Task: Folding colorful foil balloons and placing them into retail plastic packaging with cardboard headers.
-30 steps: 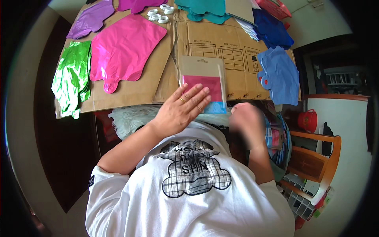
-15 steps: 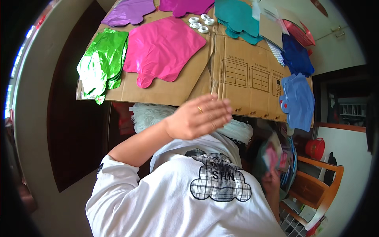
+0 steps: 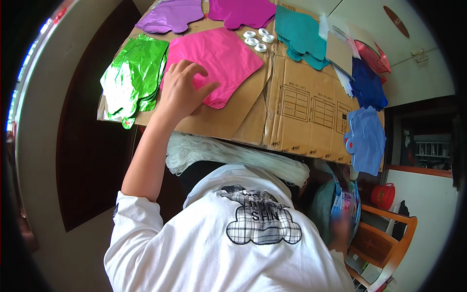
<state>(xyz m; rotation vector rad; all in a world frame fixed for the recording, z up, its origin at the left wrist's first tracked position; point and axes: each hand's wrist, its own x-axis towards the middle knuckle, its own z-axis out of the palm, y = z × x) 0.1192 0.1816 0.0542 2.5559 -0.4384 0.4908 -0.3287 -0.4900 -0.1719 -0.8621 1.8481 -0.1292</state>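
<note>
My left hand (image 3: pixel 185 90) is over the lower left part of a flat pink foil balloon (image 3: pixel 219 56) on the cardboard, its fingers apart and slightly curled. Whether the fingertips touch the foil, I cannot tell. A stack of shiny green foil balloons (image 3: pixel 134 73) lies just left of that hand. Low at my right side, my right hand (image 3: pixel 342 228) is smeared by motion, beside a blue and pink packet (image 3: pixel 343 202) at a bag (image 3: pixel 322 207). Its fingers cannot be made out.
On the cardboard (image 3: pixel 243 121) lie purple (image 3: pixel 170 15), magenta (image 3: pixel 242 12), teal (image 3: pixel 301 39) and light-blue (image 3: pixel 368 140) flat pieces, plus several small white rolls (image 3: pixel 251 42). Whitish stringy material (image 3: pixel 233 155) hangs under the front edge. A wooden chair (image 3: pixel 384 238) and red bucket (image 3: pixel 383 195) stand right.
My left hand has moved from in front of my chest, forward and left, onto the pink balloon. My right hand has dropped slightly and blurred; the pink item seen at it has gone from view.
</note>
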